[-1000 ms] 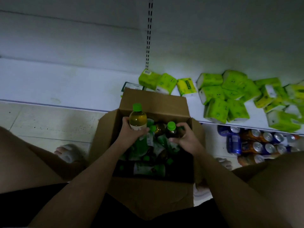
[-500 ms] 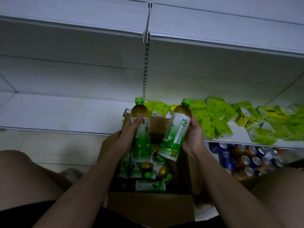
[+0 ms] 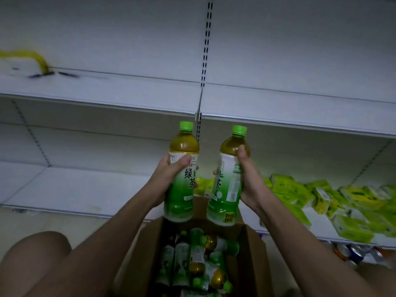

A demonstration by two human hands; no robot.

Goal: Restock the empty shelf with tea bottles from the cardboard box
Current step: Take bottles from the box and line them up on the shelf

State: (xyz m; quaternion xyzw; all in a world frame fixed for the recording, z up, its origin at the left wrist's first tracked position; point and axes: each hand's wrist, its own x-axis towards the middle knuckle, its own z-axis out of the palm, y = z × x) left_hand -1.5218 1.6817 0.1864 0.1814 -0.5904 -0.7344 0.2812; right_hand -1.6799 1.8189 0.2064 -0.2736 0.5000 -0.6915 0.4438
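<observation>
Two bottles: one in each hand, both upright, caps up, held side by side just apart above the box.
Box [image 3: 255, 254]: nearest, open on the floor between the knees; many more tea bottles [image 3: 199, 264] lie jumbled inside.
Left hand [image 3: 169, 179]: fingers and thumb wrapped round the label of the left bottle [image 3: 182, 172]; grip clamped on it.
Right hand [image 3: 248, 181]: thumb up on the shoulder of the right bottle [image 3: 227, 179], fingers curled behind; grip clamped on it, bottle tilted slightly.
Key relation: the empty shelf [image 3: 107, 91] lies ahead of and above both bottles, its front edge just beyond the caps; long axes already vertical, so I judge only a lift and push forward is needed. Neither hand is clearly nearer.
Lower shelf [image 3: 64, 189]: green packs [image 3: 321, 198] piled to the right.
Farthest: white back panel, slotted upright [image 3: 205, 43].
</observation>
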